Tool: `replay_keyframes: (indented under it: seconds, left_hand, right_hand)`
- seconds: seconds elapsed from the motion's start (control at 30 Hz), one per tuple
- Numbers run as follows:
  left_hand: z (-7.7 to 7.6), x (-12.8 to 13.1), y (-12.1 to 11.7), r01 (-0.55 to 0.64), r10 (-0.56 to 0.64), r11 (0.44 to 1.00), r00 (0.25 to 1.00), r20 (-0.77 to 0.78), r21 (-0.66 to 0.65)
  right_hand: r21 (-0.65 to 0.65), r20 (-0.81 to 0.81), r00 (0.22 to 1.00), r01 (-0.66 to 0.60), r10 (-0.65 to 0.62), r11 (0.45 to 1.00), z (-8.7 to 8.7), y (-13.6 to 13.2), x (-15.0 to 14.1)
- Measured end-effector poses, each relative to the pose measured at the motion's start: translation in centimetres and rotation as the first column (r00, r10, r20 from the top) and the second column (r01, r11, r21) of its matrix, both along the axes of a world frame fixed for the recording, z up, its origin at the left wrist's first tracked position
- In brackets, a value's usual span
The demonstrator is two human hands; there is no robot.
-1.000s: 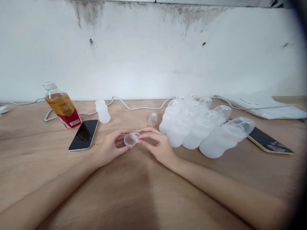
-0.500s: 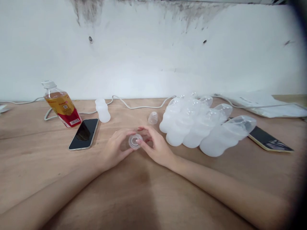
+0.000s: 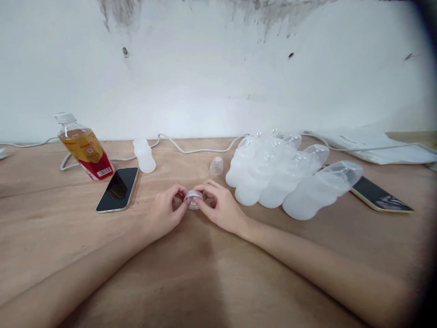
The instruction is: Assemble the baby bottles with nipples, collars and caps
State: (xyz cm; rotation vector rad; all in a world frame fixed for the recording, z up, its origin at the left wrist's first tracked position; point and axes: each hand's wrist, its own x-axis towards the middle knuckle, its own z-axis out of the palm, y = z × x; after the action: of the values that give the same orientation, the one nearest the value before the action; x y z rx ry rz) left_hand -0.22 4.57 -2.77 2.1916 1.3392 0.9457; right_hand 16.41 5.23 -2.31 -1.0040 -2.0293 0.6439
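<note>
- Holds a clear round piece (image 3: 193, 200) between left hand (image 3: 166, 209) and right hand (image 3: 223, 210), low over the bench (image 3: 191, 278)
- Pinches one side of the round piece with left thumb and fingertips, a grip well suited to a small, smooth rim
- Grips the opposite side with right thumb and fingertips, apparently for an even hold without tilting or slipping
- Cannot quite tell bench contact from a slight lift, for lack of a clear view of the lower edge
- Has a small clear dome (image 3: 216, 166) just beyond the right hand, rounded end up, apt for stability and an easy reach
- Has frosted bottles with clear tops (image 3: 269, 177) packed close together beside the right hand, a compact way to share limited room
- Shows a lone frosted bottle (image 3: 144, 157) farther off on the left, upright and well apart from the group, without any visible clear top
- Has a dark-screened phone (image 3: 118, 190) lying flat near a drink bottle (image 3: 89, 152), both off to the left and out of the way of the fingers
</note>
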Motion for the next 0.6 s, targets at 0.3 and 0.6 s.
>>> replay_keyframes:
  seconds: [0.3, 0.6]
  left_hand:
    - [-0.18, 0.60, 0.14, -0.083, 0.083, 0.996, 0.997, 0.006, 0.024]
    - [0.09, 0.55, 0.05, -0.021, 0.023, 1.000, 0.994, 0.105, -0.021]
  right_hand:
    - [-0.015, 0.020, 0.998, 0.051, -0.051, 0.999, -0.58, 0.35, -0.46]
    - [0.043, 0.021, 1.000, 0.019, -0.019, 0.999, -0.38, 0.19, -0.58]
